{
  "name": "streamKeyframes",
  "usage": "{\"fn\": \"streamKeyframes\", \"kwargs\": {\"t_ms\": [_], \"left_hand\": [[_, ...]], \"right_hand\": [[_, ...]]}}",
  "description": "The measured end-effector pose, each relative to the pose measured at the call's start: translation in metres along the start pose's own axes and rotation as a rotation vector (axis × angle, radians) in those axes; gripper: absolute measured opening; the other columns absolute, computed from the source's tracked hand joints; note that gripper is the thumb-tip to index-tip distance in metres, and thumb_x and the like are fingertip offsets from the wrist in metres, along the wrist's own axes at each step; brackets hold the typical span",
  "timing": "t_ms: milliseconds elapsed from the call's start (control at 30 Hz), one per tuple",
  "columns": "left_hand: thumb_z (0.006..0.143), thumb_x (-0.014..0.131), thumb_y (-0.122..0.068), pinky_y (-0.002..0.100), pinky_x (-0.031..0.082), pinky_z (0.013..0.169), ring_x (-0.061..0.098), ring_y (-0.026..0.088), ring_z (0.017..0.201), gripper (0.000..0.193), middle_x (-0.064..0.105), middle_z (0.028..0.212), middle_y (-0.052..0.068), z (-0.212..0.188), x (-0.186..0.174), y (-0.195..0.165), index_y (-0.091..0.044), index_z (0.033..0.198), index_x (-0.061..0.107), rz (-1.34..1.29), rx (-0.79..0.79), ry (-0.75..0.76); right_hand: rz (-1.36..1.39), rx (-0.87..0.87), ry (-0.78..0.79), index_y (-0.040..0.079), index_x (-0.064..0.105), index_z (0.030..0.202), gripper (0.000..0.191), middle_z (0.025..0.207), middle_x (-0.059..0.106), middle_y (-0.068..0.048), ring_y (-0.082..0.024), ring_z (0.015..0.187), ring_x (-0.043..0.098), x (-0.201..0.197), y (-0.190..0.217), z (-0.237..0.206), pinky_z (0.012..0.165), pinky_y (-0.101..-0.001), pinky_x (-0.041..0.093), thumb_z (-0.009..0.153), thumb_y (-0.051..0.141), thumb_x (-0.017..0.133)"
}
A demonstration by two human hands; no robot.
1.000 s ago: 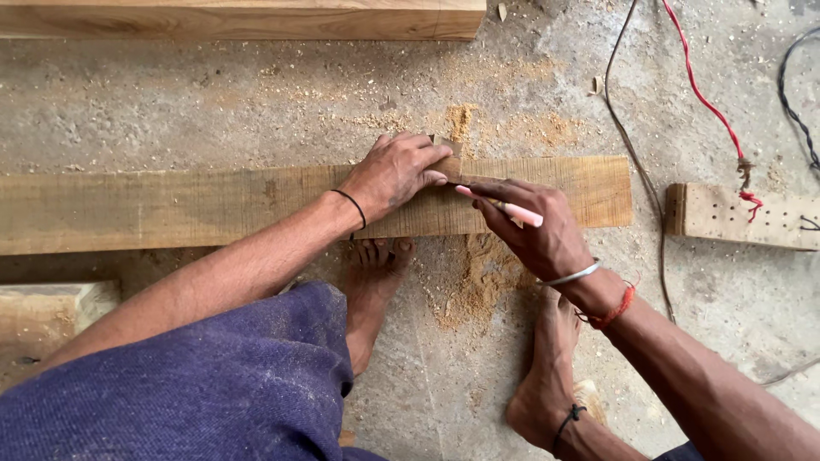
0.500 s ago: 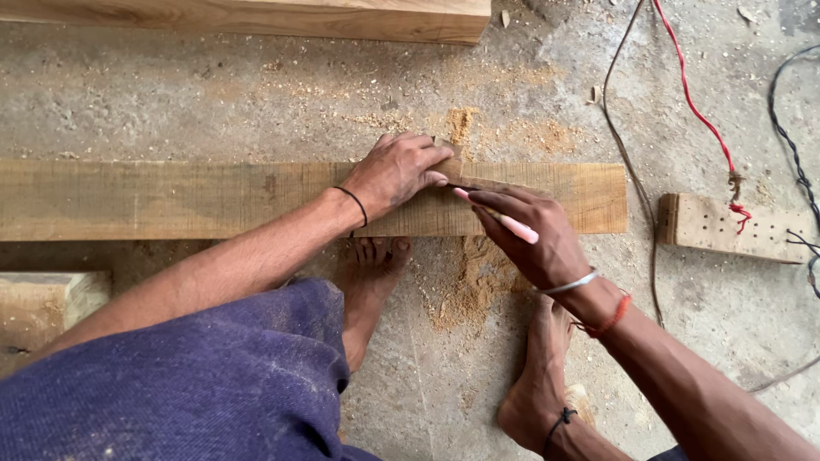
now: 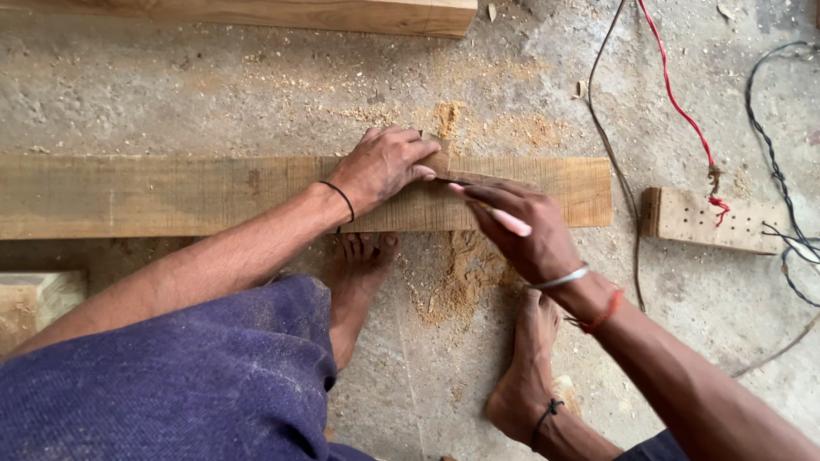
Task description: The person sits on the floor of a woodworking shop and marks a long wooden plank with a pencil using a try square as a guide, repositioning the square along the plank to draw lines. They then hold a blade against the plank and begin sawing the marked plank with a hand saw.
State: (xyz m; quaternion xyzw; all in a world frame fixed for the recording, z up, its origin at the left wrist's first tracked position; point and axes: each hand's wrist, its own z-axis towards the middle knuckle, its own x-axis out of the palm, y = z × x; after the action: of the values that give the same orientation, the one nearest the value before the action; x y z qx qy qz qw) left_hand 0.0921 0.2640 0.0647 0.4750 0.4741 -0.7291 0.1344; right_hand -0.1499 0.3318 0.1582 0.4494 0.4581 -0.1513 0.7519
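A long wooden plank (image 3: 171, 195) lies across the concrete floor. My left hand (image 3: 382, 167) presses flat on the plank near its right part, over a small object whose tip shows at the fingers. Just right of it, my right hand (image 3: 521, 230) grips a pink pencil (image 3: 500, 215) with its point on the plank's face. Both my bare feet rest on the floor just below the plank.
A second plank (image 3: 325, 15) lies along the top edge. A short wooden block with holes (image 3: 713, 220) sits at right. Red, grey and black cables (image 3: 679, 102) trail across the floor at right. Sawdust (image 3: 461, 277) is piled below the plank. A wood block (image 3: 34, 303) sits at left.
Both hands stay almost where they were on the plank. The view has shifted slightly; the pencil tip sits close to the left fingertips as before.
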Motion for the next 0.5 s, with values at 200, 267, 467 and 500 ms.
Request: {"fn": "streamKeyframes", "kwargs": {"t_ms": [200, 267, 467, 500], "left_hand": [[0.093, 0.066, -0.037, 0.046, 0.052, 0.093, 0.066, 0.024, 0.098, 0.041, 0.070, 0.102, 0.005, -0.002, -0.001, 0.001, -0.013, 0.126, 0.068, -0.001, 0.016, -0.017], [0.093, 0.067, -0.036, 0.047, 0.052, 0.093, 0.066, 0.023, 0.098, 0.040, 0.070, 0.101, 0.005, 0.000, -0.001, 0.000, -0.013, 0.126, 0.068, 0.003, 0.026, -0.020], [0.092, 0.066, -0.035, 0.047, 0.051, 0.093, 0.065, 0.022, 0.094, 0.040, 0.070, 0.098, 0.004, 0.001, 0.001, -0.001, -0.015, 0.126, 0.069, -0.008, 0.015, -0.005], [0.092, 0.065, -0.035, 0.046, 0.051, 0.093, 0.065, 0.021, 0.093, 0.040, 0.070, 0.097, 0.004, 0.001, 0.001, -0.001, -0.016, 0.127, 0.068, -0.016, -0.004, 0.017]], "right_hand": [[0.050, 0.296, 0.084, 0.013, 0.075, 0.124, 0.027, 0.109, 0.079, -0.012, -0.020, 0.084, 0.079, -0.041, -0.002, -0.016, 0.067, -0.0339, 0.061, 0.099, 0.020, 0.066], [0.043, 0.320, 0.090, 0.013, 0.075, 0.123, 0.027, 0.108, 0.080, -0.012, -0.020, 0.081, 0.079, -0.042, 0.000, -0.015, 0.065, -0.0339, 0.060, 0.098, 0.021, 0.067], [0.039, 0.135, 0.021, 0.010, 0.074, 0.126, 0.028, 0.117, 0.077, -0.013, -0.021, 0.085, 0.077, -0.022, -0.004, -0.013, 0.071, -0.0337, 0.062, 0.101, 0.018, 0.065], [0.024, 0.167, 0.040, 0.010, 0.074, 0.126, 0.028, 0.116, 0.077, -0.013, -0.020, 0.083, 0.077, -0.025, -0.007, -0.014, 0.070, -0.0327, 0.062, 0.101, 0.019, 0.065]]}}
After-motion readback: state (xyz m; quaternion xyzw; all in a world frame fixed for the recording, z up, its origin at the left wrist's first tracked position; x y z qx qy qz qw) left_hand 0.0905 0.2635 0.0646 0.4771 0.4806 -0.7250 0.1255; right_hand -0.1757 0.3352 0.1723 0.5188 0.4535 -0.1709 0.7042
